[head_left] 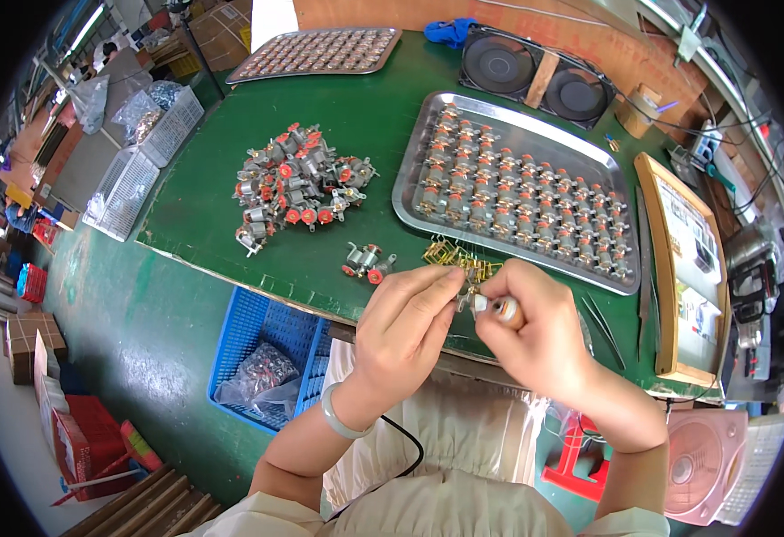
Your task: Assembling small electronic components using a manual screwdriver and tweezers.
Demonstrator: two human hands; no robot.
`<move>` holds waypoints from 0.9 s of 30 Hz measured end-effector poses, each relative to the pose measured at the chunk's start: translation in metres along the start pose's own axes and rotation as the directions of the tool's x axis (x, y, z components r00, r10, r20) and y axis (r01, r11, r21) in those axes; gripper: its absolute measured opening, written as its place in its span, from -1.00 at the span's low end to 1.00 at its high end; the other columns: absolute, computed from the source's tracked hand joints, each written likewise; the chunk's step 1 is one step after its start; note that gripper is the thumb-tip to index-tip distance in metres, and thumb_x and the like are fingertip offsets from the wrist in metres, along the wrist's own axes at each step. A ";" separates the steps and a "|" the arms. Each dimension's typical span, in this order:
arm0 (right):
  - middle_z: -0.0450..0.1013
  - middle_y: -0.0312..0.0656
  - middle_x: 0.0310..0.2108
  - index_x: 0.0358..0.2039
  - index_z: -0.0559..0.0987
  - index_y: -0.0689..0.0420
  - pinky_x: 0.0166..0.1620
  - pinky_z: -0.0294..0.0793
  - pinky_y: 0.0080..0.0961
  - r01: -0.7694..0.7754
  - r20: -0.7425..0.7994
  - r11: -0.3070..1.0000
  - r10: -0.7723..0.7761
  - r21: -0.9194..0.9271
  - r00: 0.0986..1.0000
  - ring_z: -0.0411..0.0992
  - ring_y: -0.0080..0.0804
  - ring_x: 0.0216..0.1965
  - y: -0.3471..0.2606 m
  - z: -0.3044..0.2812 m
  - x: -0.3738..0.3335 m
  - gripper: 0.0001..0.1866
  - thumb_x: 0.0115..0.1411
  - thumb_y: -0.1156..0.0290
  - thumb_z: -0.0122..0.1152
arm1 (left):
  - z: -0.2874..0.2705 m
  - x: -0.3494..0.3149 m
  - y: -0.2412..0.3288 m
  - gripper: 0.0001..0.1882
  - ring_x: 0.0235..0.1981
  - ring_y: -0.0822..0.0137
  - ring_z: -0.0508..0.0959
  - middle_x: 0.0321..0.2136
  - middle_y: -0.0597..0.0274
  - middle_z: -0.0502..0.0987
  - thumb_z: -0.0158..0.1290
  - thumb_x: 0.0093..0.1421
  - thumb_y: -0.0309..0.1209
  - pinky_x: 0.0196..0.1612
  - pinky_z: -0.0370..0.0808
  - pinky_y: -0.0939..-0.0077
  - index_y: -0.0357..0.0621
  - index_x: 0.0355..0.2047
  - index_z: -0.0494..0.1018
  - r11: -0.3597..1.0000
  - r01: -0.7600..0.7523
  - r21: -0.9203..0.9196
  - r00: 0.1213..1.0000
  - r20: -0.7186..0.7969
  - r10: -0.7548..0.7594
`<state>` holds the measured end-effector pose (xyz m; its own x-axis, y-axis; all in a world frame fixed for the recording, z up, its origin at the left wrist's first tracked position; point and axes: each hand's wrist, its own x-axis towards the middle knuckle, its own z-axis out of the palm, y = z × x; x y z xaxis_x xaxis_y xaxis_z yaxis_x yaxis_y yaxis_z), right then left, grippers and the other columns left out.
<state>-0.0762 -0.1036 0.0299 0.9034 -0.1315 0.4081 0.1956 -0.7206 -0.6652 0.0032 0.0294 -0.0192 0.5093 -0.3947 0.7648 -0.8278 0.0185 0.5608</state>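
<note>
At the front edge of the green table, my left hand (402, 329) pinches a small silvery metal part (463, 302); the fingers hide most of it. My right hand (542, 333) is closed round a short cylindrical object (507, 312) with a brown-and-white round end, held against that part. Its kind is not clear. Just beyond my fingertips lies a small heap of brass-coloured pieces (450, 256). Left of them sit a few loose grey metal components (367, 261) with orange-red ends. A larger pile of such components (293, 183) lies farther back.
A steel tray (407, 192) of components in rows stands beyond my right hand; another tray (240, 75) is at the back left. Tweezers (603, 331) and a wooden frame (660, 268) lie on the right. Two black speakers (499, 64) stand behind. A blue crate (231, 362) is below the table.
</note>
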 end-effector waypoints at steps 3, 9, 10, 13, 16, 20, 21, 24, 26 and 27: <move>0.27 -0.23 -0.65 -0.45 0.40 0.25 -0.55 0.25 -0.59 -0.258 0.107 0.942 0.239 0.217 0.965 0.26 -0.55 -0.64 0.004 -0.006 0.000 -0.85 -0.08 0.56 0.15 | 0.006 -0.001 -0.002 -0.70 -0.35 0.12 0.49 -0.35 0.02 0.47 0.08 -0.09 -0.69 -0.31 0.43 0.40 -0.33 -0.27 0.45 1.000 0.007 -0.008 1.000 -0.027 -0.007; 0.38 -0.23 -0.48 -0.25 0.43 0.23 -0.39 0.36 -0.62 -0.344 0.063 0.937 0.341 0.054 0.938 0.36 -0.57 -0.51 0.041 -0.038 0.003 -0.69 -0.07 0.56 0.19 | -0.009 -0.005 -0.002 -0.60 -0.29 0.42 0.46 -0.24 0.06 0.47 -0.04 0.13 -0.60 -0.24 0.46 0.56 -0.28 -0.01 0.19 0.664 0.544 -0.514 0.830 0.213 -0.515; 0.38 -0.23 -0.48 -0.25 0.43 0.23 -0.39 0.36 -0.62 -0.349 0.061 0.936 0.346 0.053 0.936 0.36 -0.57 -0.51 0.046 -0.036 -0.001 -0.69 -0.07 0.56 0.19 | -0.013 -0.002 0.001 -0.65 -0.31 0.38 0.48 -0.26 0.03 0.47 -0.07 0.16 -0.55 -0.25 0.46 0.57 -0.27 -0.04 0.19 0.595 0.548 -0.588 0.817 0.221 -0.533; 0.40 -0.08 -0.36 -0.16 0.37 0.18 -0.42 0.45 -0.37 -0.015 0.076 0.964 0.037 -0.264 0.996 0.44 -0.13 -0.46 0.047 -0.029 -0.011 -0.55 -0.15 0.55 0.20 | -0.021 -0.003 -0.006 -0.68 -0.28 0.37 0.49 -0.24 0.04 0.47 -0.05 0.17 -0.54 -0.22 0.46 0.55 -0.27 -0.07 0.20 0.424 0.614 -0.666 0.753 0.333 -0.567; 0.39 -0.09 -0.35 -0.17 0.35 0.18 -0.45 0.46 -0.36 -0.026 0.064 0.897 0.060 -0.441 0.996 0.44 -0.13 -0.48 0.045 -0.017 -0.013 -0.53 -0.16 0.49 0.25 | -0.021 -0.002 -0.005 -0.72 -0.28 0.30 0.52 -0.24 0.01 0.48 -0.05 0.18 -0.49 -0.23 0.49 0.51 -0.29 -0.12 0.23 0.245 0.647 -0.722 0.668 0.383 -0.637; 0.37 -0.06 -0.36 -0.13 0.29 0.18 -0.49 0.45 -0.32 0.024 0.100 0.863 0.031 -0.505 0.995 0.43 -0.11 -0.50 0.046 -0.007 -0.014 -0.46 -0.17 0.47 0.26 | -0.016 -0.003 -0.001 -0.77 -0.27 0.21 0.54 -0.26 0.02 0.46 -0.06 0.18 -0.49 -0.23 0.53 0.46 -0.34 -0.17 0.28 0.263 0.637 -0.725 0.665 0.343 -0.664; 0.38 -0.06 -0.38 -0.09 0.26 0.18 -0.49 0.45 -0.32 0.007 0.108 0.850 0.058 -0.527 0.992 0.44 -0.11 -0.50 0.044 -0.007 -0.015 -0.43 -0.17 0.48 0.26 | -0.014 -0.004 -0.001 -0.78 -0.27 0.19 0.54 -0.26 0.02 0.46 -0.06 0.19 -0.49 -0.22 0.53 0.45 -0.36 -0.19 0.29 0.281 0.627 -0.727 0.675 0.326 -0.662; 0.41 -0.05 -0.40 -0.08 0.26 0.19 -0.47 0.45 -0.32 -0.038 0.072 0.847 0.090 -0.530 0.993 0.44 -0.07 -0.45 0.034 -0.015 -0.015 -0.42 -0.18 0.54 0.24 | -0.013 -0.007 0.000 -0.79 -0.27 0.19 0.54 -0.27 0.02 0.45 -0.07 0.19 -0.50 -0.22 0.53 0.45 -0.38 -0.19 0.30 0.304 0.619 -0.724 0.700 0.333 -0.631; 0.43 -0.05 -0.39 -0.07 0.26 0.20 -0.47 0.46 -0.37 -0.087 0.046 0.905 0.117 -0.416 0.992 0.46 -0.15 -0.46 0.029 -0.025 -0.018 -0.42 -0.16 0.56 0.22 | -0.011 -0.009 0.000 -0.79 -0.27 0.22 0.54 -0.27 0.03 0.45 -0.06 0.18 -0.53 -0.22 0.53 0.46 -0.38 -0.19 0.30 0.305 0.615 -0.727 0.714 0.351 -0.606; 0.46 -0.05 -0.38 -0.05 0.26 0.20 -0.47 0.46 -0.42 -0.136 0.020 0.946 0.148 -0.295 0.989 0.48 -0.24 -0.46 0.028 -0.029 -0.019 -0.43 -0.14 0.58 0.20 | -0.009 -0.009 0.001 -0.80 -0.27 0.24 0.53 -0.27 0.04 0.46 -0.06 0.18 -0.54 -0.22 0.53 0.48 -0.38 -0.19 0.30 0.340 0.615 -0.711 0.737 0.364 -0.570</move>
<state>-0.0987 -0.1409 0.0215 0.9299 -0.2233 0.2922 -0.0505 -0.8645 -0.5001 -0.0002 0.0414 -0.0231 0.7609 -0.6361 0.1282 0.1992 0.4171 0.8868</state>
